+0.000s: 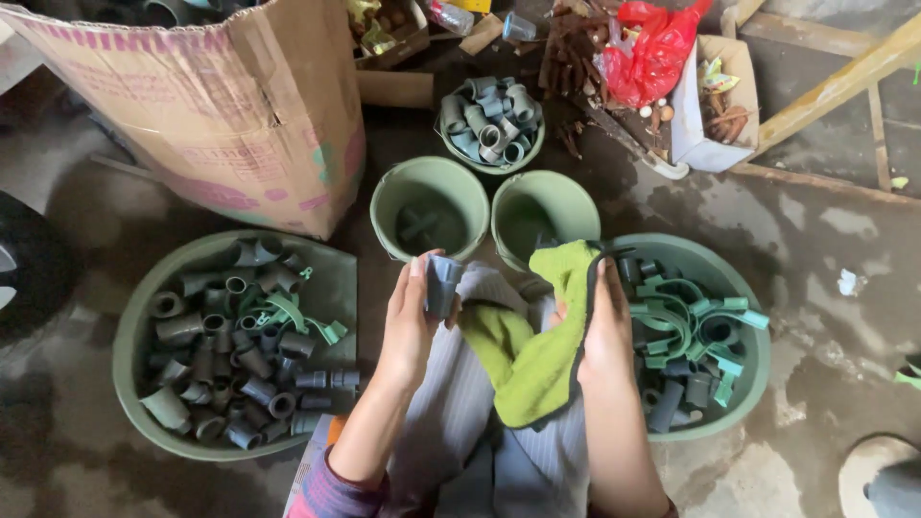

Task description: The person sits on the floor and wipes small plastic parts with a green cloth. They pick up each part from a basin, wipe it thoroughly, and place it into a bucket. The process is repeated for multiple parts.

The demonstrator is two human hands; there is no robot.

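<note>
Left hand pinches a grey fitting at its fingertips, long axis upright, just right of the thumb. Right hand, close beside it, fingers closed on a green cloth draped between the hands. Ahead of the fingers: two pots. Outside each wrist: left basin, right basin; nothing intervenes.

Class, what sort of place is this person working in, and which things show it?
Probably a small informal workshop or storeroom: a rough floor, basins of grey pipe fittings, and a worn cardboard box.
</note>
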